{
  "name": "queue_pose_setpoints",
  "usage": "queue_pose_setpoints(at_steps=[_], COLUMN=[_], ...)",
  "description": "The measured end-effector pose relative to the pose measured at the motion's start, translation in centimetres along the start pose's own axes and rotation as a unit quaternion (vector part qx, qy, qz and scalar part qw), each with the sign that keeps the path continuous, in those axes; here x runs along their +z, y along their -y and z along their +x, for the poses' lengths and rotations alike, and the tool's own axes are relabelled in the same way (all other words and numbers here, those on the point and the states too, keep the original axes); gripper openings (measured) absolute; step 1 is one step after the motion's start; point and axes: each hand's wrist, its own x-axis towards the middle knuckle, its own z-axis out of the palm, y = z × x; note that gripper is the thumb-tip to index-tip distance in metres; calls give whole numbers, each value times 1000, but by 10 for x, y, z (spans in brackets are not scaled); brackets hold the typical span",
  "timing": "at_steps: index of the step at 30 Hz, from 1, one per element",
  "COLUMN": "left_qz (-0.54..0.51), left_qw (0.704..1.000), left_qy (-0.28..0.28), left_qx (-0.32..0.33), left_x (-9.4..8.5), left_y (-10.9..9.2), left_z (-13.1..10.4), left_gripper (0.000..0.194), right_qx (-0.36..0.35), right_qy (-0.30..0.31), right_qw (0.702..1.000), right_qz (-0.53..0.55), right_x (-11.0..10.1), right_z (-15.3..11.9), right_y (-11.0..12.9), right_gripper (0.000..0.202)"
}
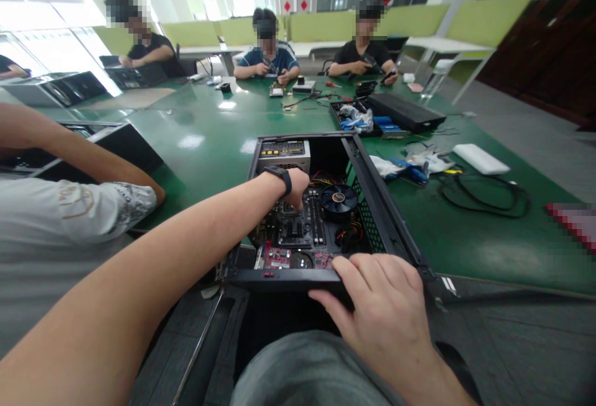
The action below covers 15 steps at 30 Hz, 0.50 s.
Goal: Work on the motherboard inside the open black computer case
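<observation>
An open black computer case (382, 207) lies on its side at the table's front edge. My left hand (297, 189), with a dark band on the wrist, reaches down inside it over the motherboard (298, 232); its fingers are curled, and their tips and anything in them are hidden. My right hand (384, 297) grips the case's near edge, thumb below and fingers over the rim. A round black fan (339, 198) sits right of my left hand. Behind it is a power supply (285, 157) with a yellow-marked label. A red circuit board (278, 258) lies along the near side.
Close on my left, a co-worker's arm (84, 145) rests by another case (133, 145). Several people work across the green table (200, 123). To the right lie gloves (419, 161), a white box (481, 159), a black cable (484, 204) and a tray of parts (335, 114).
</observation>
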Motion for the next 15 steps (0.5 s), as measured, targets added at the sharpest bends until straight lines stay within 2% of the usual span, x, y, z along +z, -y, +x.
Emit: queue_pose_setpoints(at_steps=[4,7,12,15], left_qz=[-37,-80,-152,-180], left_qw=[996,986,952,928], left_qy=[-72,-139,-248,-297], left_qx=[-22,-41,-95,-135], left_x=[-13,-30,-58,-67], left_y=[10,23,55,72], left_z=[-6,-12,-27,-36], left_gripper=[42,39,35,32], right_qx=[14,13,2,3], right_qy=[11,34,49,47], right_qw=[1000,999,997,996], right_qz=[-12,-23,-62,-76], right_x=[6,17,52,80], right_z=[11,34,99,145], right_y=[-6,-21,-57,-80], right_gripper=[24,29,37,41])
